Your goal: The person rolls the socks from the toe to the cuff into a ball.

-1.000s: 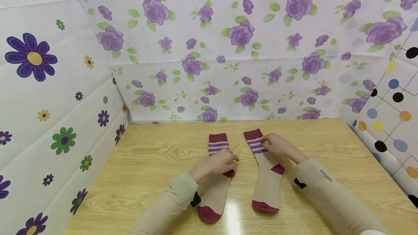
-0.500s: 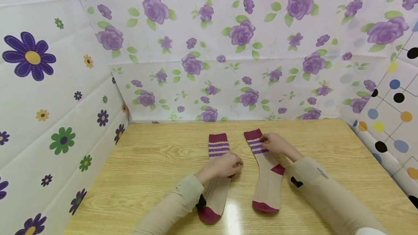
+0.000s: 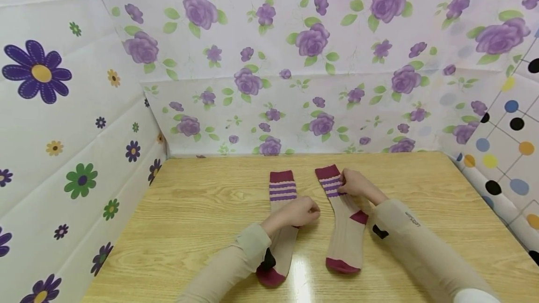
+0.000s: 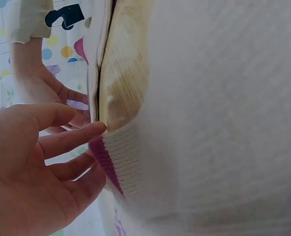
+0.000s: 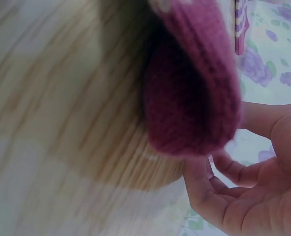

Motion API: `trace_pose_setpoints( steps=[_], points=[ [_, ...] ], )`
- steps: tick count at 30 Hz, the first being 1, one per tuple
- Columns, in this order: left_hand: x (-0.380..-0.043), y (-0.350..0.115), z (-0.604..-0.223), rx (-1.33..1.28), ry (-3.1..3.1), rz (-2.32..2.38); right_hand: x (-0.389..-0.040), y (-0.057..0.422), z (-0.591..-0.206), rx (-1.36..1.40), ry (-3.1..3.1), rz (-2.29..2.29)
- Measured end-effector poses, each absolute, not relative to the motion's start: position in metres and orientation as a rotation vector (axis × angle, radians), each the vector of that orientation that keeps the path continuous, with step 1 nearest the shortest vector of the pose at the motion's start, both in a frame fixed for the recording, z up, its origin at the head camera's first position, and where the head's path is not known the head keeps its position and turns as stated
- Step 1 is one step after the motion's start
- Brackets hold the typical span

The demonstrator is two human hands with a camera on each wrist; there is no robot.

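Observation:
Two beige socks with maroon cuffs, heels and toes and purple stripes lie flat on the table, toes toward me. My left hand (image 3: pixel 299 211) is over the middle of the left sock (image 3: pixel 283 186), its fingertips reaching past the sock's right edge toward the gap. Loosely bent fingers show in the left wrist view, holding nothing. At the striped part of the right sock (image 3: pixel 346 242), my right hand (image 3: pixel 357 184) touches the right edge with bent fingers. The maroon heel (image 5: pixel 184 98) hides those fingertips in the right wrist view, so a pinch cannot be made out.
The wooden table (image 3: pixel 202 200) reaches back to a wall cloth (image 3: pixel 278 60) with purple flowers. Flower-printed cloth (image 3: pixel 84 130) stands on the left and dotted cloth (image 3: pixel 513 153) on the right. Each wrist bears a black strap piece.
My left hand has slid right and slightly toward me, uncovering the left sock's stripes. My right hand stays at the right sock's striped edge with small finger shifts. Both socks lie as before.

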State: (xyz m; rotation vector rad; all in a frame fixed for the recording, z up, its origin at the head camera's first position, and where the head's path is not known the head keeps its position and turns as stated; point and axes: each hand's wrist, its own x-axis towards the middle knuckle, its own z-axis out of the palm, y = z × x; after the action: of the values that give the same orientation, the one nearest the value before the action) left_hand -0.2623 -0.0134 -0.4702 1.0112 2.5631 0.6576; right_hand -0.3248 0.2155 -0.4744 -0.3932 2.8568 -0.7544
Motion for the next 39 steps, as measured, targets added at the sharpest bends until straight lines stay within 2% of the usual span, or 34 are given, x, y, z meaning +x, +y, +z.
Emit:
trace_pose_setpoints(
  steps=[9,19,30,35,39],
  points=[
    [-0.265,0.000,-0.474,1.023,2.568,0.718,-0.328,0.215,-0.478,-0.283,2.846,-0.795],
    [-0.261,0.010,-0.470,0.670,2.454,1.004,-0.328,0.217,-0.475,-0.136,2.781,-0.883],
    [-0.254,0.024,-0.472,0.592,2.428,1.131,-0.330,0.222,-0.477,-0.087,2.674,-1.027],
    [-0.251,0.031,-0.473,0.438,2.384,1.191,-0.330,0.223,-0.480,-0.081,2.656,-1.064],
    [-0.249,0.035,-0.473,0.255,2.165,1.411,-0.328,0.223,-0.481,-0.086,2.609,-1.128]
  ],
)
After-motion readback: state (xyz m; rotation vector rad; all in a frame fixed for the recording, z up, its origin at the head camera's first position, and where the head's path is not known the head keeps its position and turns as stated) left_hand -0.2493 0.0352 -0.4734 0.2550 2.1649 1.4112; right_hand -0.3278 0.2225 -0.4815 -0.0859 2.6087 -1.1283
